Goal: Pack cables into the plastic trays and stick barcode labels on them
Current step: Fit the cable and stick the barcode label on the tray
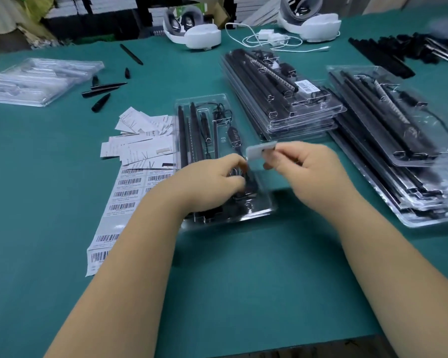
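Two hands [210, 182] [308, 171] work at one open tray [228, 218]. Two stacks of packed trays [282, 99] [398, 140] stand toward the surface's right edge, one stack of empty trays [36, 81] at its left edge, two white headsets [194, 34] [311, 24] along the far edge.

Packing workshop: green bench [62, 254], stacked filled trays [282, 99], barcode sheets [124, 197].

glossy clear plastic tray [265, 211], matt green table [243, 280], paper labels [126, 195]

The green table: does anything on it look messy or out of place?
Yes. Several loose black pointed pieces lie scattered at odd angles near the empty clear trays, and the white paper slips sit in a jumbled pile left of the tray being packed, unlike the neat stacks.
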{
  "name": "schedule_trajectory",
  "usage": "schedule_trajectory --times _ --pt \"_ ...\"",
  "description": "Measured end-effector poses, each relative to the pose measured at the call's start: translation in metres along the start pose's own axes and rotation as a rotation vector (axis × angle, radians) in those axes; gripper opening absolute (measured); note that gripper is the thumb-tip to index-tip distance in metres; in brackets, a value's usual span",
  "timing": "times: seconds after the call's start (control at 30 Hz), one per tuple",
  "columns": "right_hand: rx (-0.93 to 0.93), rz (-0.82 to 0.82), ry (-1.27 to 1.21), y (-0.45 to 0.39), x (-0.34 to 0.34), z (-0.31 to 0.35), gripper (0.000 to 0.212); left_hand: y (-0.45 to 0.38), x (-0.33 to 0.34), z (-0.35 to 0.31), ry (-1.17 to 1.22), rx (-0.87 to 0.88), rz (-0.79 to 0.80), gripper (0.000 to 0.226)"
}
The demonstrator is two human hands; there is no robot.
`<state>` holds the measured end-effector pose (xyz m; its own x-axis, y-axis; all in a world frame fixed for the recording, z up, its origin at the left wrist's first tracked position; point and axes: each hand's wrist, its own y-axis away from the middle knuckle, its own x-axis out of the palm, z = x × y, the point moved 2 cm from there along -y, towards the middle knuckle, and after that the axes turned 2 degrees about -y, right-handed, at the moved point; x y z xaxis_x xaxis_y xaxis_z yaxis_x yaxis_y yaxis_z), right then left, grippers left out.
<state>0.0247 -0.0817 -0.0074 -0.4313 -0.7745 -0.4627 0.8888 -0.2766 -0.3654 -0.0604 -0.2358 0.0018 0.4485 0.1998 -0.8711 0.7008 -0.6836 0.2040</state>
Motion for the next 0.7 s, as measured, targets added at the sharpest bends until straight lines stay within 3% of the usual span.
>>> schedule_trajectory --times 0.07,0.13,0.2,0.3,0.4,0.53,0.63,0.7 --pt "0.09 -0.152 -0.114 -0.003 -0.007 -0.002 0.031 0.001 0.007 -0.003 -0.106 0.003 0.017 0.057" --pt "0.175 -0.288 -0.241 -0.006 -0.014 -0.006 0.04 0.001 0.014 -0.009 -0.245 0.013 -0.067 0.084" --pt "0.208 -0.364 -0.286 -0.007 -0.019 -0.009 0.04 0.001 0.016 -0.012 -0.305 0.026 -0.137 0.091" --pt "0.171 -0.381 -0.315 -0.006 -0.02 -0.008 0.034 0.0 0.015 -0.01 -0.287 0.041 -0.093 0.1" --pt "0.16 -0.364 -0.366 -0.006 -0.018 -0.006 0.029 0.0 0.015 -0.01 -0.286 0.069 -0.103 0.1" --pt "0.29 -0.336 -0.397 -0.009 -0.02 -0.007 0.034 0.0 0.01 -0.007 -0.1 0.126 -0.162 0.079" --pt "0.377 -0.236 -0.391 -0.01 -0.022 -0.01 0.021 0.001 0.009 -0.007 -0.098 0.211 -0.212 0.072" --pt "0.434 -0.117 -0.429 -0.011 -0.023 -0.012 0.026 -0.001 0.01 -0.007 -0.117 0.24 -0.207 0.073"
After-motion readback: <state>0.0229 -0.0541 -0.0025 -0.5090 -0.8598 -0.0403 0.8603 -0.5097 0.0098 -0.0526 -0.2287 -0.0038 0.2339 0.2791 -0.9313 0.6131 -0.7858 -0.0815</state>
